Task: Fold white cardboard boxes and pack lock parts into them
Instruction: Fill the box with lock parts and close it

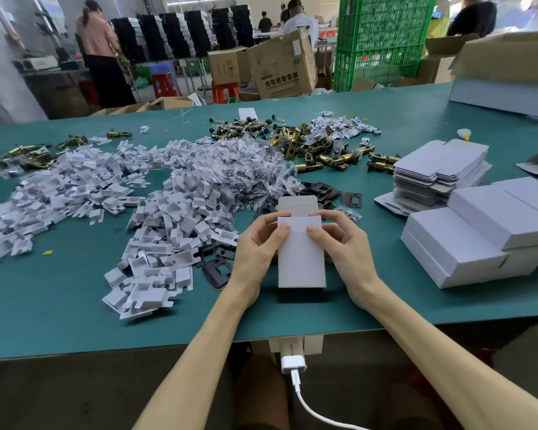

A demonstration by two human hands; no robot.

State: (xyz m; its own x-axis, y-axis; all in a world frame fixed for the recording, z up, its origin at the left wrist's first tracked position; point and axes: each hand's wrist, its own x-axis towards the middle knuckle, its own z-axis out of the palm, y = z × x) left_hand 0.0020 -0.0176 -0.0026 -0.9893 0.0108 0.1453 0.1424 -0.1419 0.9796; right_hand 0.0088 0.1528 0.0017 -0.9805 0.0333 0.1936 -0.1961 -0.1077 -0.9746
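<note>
White cardboard box (302, 256) stands on end between the two hands over the near part of the green table (75, 321), its broad plain face turned toward the person. Whether its lower edge touches the table cannot be told. Its top flap (297, 202) is open and sticks up behind the fingers.

The left hand (257, 246) grips the box's upper left corner, thumb laid on the near face and fingers curled round the edge to the back. The right hand (343, 243) grips the upper right corner in the same way, thumb on the near face and forefinger lying along the top edge. Both forearms reach in from the near table edge and the wrists bend slightly inward toward the box.

Just left of the box lie black strike plates (218, 270), partly under a broad heap of white plastic inserts (156, 243) that spreads farther left. Beyond the box, up and to its left, is a mound of small clear bags (249, 169). Farther beyond it, brass latches (323, 153) lie scattered.

Right of the box sit closed white boxes (479, 240), stacked together. Behind these, a stack of flat box blanks (441, 172) stands.

Below the box, under the table edge, a white plug (294, 364) with its cable hangs.

Far beyond the box, past the table, are brown cartons (280, 66) and green crates (382, 41).
</note>
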